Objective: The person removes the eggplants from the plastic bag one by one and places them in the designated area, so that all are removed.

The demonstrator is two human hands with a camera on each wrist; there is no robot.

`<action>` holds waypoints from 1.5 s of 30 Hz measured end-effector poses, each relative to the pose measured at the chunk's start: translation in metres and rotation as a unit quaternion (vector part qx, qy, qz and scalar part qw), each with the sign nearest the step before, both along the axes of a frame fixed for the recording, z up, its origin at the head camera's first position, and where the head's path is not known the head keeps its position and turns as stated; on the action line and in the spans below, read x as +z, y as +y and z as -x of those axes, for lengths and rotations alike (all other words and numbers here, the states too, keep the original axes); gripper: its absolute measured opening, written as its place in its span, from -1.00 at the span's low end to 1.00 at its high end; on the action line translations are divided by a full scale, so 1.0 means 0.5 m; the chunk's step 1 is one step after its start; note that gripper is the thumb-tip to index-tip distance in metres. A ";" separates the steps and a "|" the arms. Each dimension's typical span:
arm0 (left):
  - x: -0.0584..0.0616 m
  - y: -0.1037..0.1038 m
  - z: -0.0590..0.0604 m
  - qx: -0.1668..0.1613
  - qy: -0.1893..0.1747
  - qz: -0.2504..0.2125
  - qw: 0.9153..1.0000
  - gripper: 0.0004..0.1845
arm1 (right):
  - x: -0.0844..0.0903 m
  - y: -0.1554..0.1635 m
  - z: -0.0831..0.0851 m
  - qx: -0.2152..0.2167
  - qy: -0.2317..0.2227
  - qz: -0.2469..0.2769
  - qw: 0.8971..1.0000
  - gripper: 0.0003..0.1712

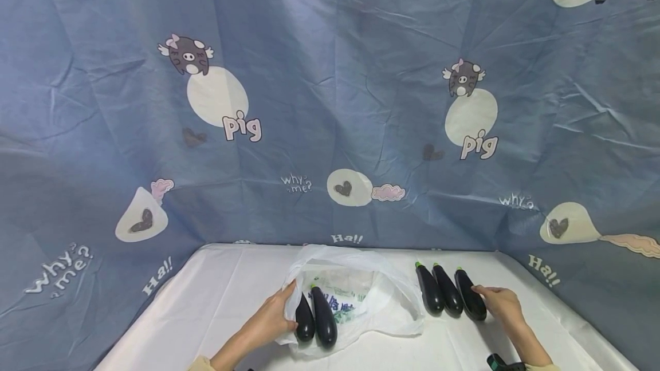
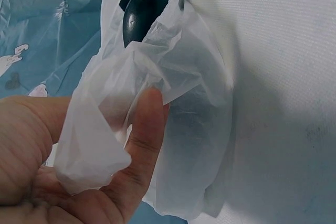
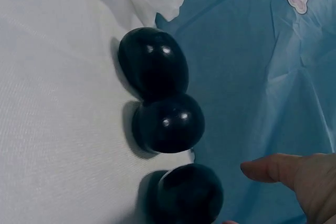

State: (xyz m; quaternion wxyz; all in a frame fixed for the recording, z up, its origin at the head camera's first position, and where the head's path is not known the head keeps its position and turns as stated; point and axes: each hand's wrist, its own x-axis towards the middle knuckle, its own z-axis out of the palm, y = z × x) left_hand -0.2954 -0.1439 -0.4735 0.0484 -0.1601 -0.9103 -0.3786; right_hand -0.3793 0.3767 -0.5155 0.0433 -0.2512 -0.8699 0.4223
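My left hand [image 1: 273, 315] pinches the left edge of a white plastic bag [image 1: 356, 334], its film bunched between thumb and fingers in the left wrist view. Inside the bag's mouth lie two dark eggplants, a left eggplant [image 1: 305, 320] and a longer-looking one [image 1: 325, 319] beside it. To the right of the bag, three more eggplants with green stem ends lie in a row: a left one [image 1: 429, 289], a middle one [image 1: 448, 291] and a right one [image 1: 471, 296]. Beside the right one is my right hand [image 1: 502, 305], thumb held off it in the right wrist view; other fingers are mostly hidden.
A white-covered table [image 1: 227, 279] lies under everything. Behind and on both sides hangs a blue printed cloth [image 1: 309, 85]. The bag's loose right side [image 1: 412, 308] reaches close to the row of eggplants. A dark band [image 1: 502, 364] sits on the right wrist.
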 end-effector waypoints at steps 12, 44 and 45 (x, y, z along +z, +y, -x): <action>0.000 0.001 0.000 0.004 -0.007 0.001 1.000 -0.01 | 0.071 -0.030 -0.025 0.045 0.034 0.052 0.997 -0.10; -0.003 0.001 0.000 0.003 0.000 0.005 1.000 -0.01 | 0.163 -0.227 -0.128 0.174 0.069 0.032 0.982 -0.13; -0.003 0.001 0.000 0.003 -0.001 0.005 1.000 -0.01 | 0.162 -0.233 -0.130 0.175 0.069 0.027 0.982 -0.13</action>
